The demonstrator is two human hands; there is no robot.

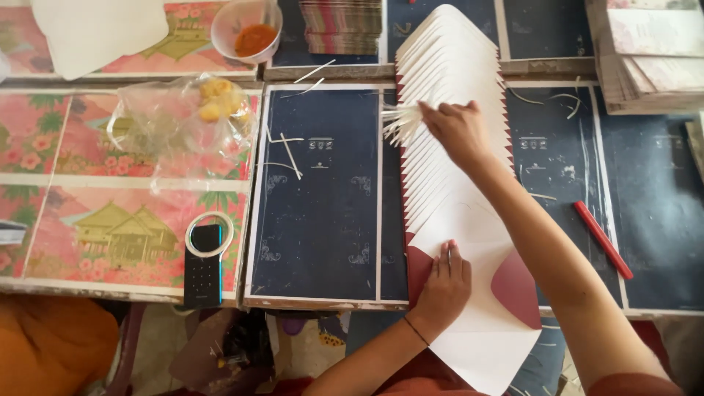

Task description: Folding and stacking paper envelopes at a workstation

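Small paper-goods workshop, hand assembly. Desk (323, 220) surface is covered w/ printed sheets, navy and pink floral. Under both hands, a long fanned row of white envelopes (447, 88) w/ maroon lining. Beyond the hands, stacks of printed cards (341, 26); far right, a pile of sheets (653, 51). Paste bowl (248, 29) up left of the hands.

Light: soft, even daylight, fairly bright.
Shadows: faint, short ones under the right hand (458, 128) and along the fanned white envelopes (447, 73).
Glare: mild sheen on the clear plastic bag (169, 117).
Sharpness: centre fairly crisp; slight overall softness.
Edges: wide-angle bending of the table edge (125, 293).
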